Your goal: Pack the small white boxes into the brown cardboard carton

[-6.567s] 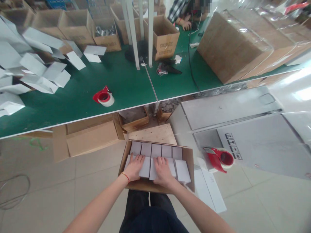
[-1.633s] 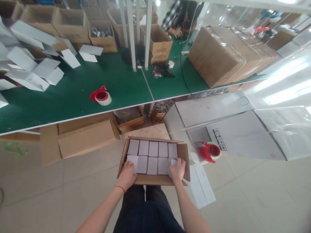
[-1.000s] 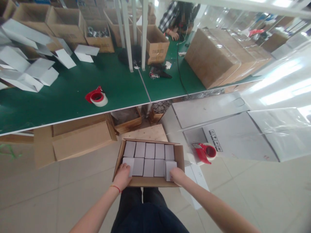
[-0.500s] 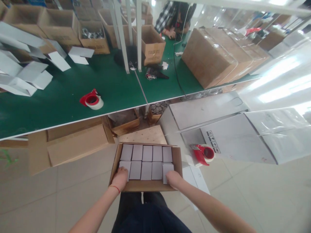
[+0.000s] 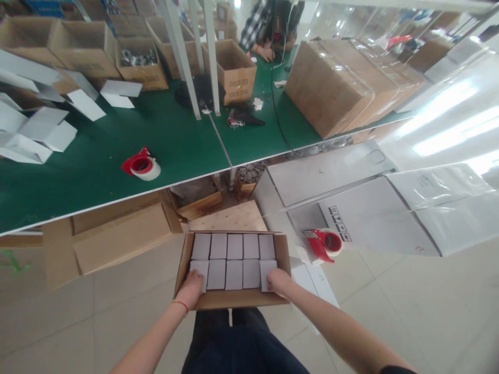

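Observation:
An uncovered cardboard carton (image 5: 234, 299) sits in front of my legs, packed with two rows of small white boxes (image 5: 234, 274). Inside its near left corner, my left hand (image 5: 193, 287) has its fingers curled on the end white box (image 5: 200, 268) of the front row. At the opposite end of that row, my right hand (image 5: 278, 283) is closed against the last white box (image 5: 267, 268). Both end boxes seem to stand slightly higher than their neighbours. The fingertips are partly hidden between the boxes and the carton walls.
A red tape dispenser (image 5: 142, 165) lies on the green table (image 5: 93, 171); another tape dispenser (image 5: 326, 243) rests by white cartons (image 5: 370, 218) on the right. An empty brown carton (image 5: 120, 234) stands on the left. Across the table, a person's hand (image 5: 265, 53) shows beside large brown cartons (image 5: 335, 83).
The view has shifted slightly, so the table and its contents appear further left. My hands stay on the two end boxes, with little visible movement.

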A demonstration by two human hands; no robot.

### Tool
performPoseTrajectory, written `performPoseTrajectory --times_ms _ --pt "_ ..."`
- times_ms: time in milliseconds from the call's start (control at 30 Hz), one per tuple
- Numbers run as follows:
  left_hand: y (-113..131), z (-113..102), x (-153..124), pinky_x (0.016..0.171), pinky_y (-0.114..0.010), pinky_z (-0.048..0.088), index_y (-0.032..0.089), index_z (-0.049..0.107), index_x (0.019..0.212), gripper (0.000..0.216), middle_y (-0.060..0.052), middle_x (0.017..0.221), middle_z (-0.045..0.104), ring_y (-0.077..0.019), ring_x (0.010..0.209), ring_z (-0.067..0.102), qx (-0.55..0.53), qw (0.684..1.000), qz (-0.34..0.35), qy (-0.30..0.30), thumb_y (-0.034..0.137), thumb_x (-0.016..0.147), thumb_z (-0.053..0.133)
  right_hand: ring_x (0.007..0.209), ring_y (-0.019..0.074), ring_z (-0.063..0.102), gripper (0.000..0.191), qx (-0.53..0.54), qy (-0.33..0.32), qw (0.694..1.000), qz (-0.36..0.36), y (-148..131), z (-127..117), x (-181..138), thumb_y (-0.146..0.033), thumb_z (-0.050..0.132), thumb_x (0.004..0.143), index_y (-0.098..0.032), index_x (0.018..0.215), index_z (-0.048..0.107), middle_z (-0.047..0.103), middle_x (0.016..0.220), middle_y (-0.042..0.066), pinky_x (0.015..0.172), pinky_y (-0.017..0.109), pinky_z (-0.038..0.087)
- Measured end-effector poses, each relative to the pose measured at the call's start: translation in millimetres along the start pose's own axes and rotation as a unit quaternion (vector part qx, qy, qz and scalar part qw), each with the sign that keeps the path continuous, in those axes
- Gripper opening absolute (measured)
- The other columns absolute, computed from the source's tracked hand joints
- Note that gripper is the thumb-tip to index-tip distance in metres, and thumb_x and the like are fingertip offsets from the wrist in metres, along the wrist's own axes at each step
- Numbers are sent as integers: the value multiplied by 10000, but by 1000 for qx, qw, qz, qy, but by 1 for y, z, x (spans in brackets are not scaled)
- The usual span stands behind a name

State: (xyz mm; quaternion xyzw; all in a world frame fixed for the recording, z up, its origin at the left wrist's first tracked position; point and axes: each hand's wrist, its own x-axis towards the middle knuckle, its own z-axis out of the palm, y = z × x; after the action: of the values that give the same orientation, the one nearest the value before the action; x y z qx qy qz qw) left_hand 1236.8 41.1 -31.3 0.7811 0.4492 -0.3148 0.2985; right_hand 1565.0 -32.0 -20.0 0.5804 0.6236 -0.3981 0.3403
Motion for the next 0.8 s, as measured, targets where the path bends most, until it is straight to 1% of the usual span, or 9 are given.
performPoseTrajectory --times_ms 100,200,267,333,400,467,600,700,800 --pt "-2 -3 1 1115 -423 423 19 687 1134 381 -288 1258 640 -369 1265 573 -3 1000 -1 -2 166 783 673 1081 249 685 143 32 15 999 9 2 1 -1 -268 760 954 -132 975 720 734 1077 75 1011 476 553" --pt "-2 -10 -3 1136 -421 412 23 694 1120 363 -280 1269 643 -368 1286 568 -7 1000 -4 -1 160 786 668 1058 244 691 45 81 54 995 24 -4 11 -9 -149 725 949 -117 920 714 740 1030 82 1005 459 544" --pt "6 -17 -8 1098 -431 451 26 706 1079 320 -271 1226 666 -373 1237 603 -10 1000 -5 -6 180 802 657 1014 249 699 77 135 99 985 36 -8 20 -19 -90 698 932 -112 860 705 742 975 95 956 411 547" --pt "26 -26 -10 1048 -444 486 37 698 1095 319 -253 1206 676 -368 1191 625 -9 1000 7 0 224 849 621 931 239 703 162 209 165 963 52 -8 29 -33 -97 619 963 -134 819 684 734 905 91 861 339 538" --pt "58 -35 -6 1075 -434 464 59 629 1250 407 -228 1323 625 -338 1259 580 -6 999 37 28 272 910 563 867 221 690 239 292 246 921 77 -1 41 -51 -184 496 1028 -169 851 656 718 877 74 791 299 507" --pt "99 -41 3 1159 -417 388 103 498 1424 536 -193 1497 504 -305 1387 469 -15 993 97 71 311 933 552 832 215 675 323 373 321 863 117 8 57 -70 -306 365 1065 -197 900 620 704 876 64 769 298 492" --pt "174 -36 33 1208 -523 322 175 237 1596 914 -184 1668 271 -345 1521 288 -21 973 211 87 317 825 706 748 245 668 444 505 393 741 206 19 95 -98 -498 276 1004 -209 870 584 681 788 86 712 330 523" --pt "204 -28 55 1179 -575 346 154 121 1618 1079 -222 1693 168 -388 1551 204 36 972 225 66 243 756 765 752 257 675 446 565 410 674 242 12 115 -104 -530 309 968 -200 918 605 684 791 97 698 343 551" --pt "215 -27 68 1148 -532 393 151 52 1616 1193 -251 1688 144 -404 1550 190 49 972 223 57 215 693 805 878 262 678 402 606 438 616 247 0 119 -97 -505 379 955 -187 1056 603 697 1003 138 725 347 572"
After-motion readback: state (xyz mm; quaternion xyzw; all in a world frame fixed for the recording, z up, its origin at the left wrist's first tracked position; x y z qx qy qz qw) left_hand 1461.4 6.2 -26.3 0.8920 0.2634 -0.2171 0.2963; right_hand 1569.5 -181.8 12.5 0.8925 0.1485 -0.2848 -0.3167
